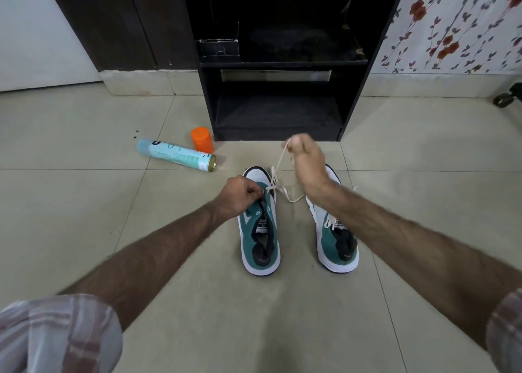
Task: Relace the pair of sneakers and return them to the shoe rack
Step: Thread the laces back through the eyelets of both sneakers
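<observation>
— Where are the sneakers?
— Both on the floor tiles before the shoe rack (278, 113). My left hand (240, 193) pinches the lace (278, 165) at the left sneaker (261, 226); my right hand (306, 158), raised apart, grips its other end above the right sneaker (336, 240).

Matt dark wood rack (282, 62), smooth tiled floor (84, 203), cloth-topped sneakers (260, 231), glossy spray can (175, 155).

Pale tiled floor (84, 203) underfoot; dark wooden panel (113, 19) on the left, floral wallpaper (452, 25) on the right, white wall (34, 34) beyond.
</observation>
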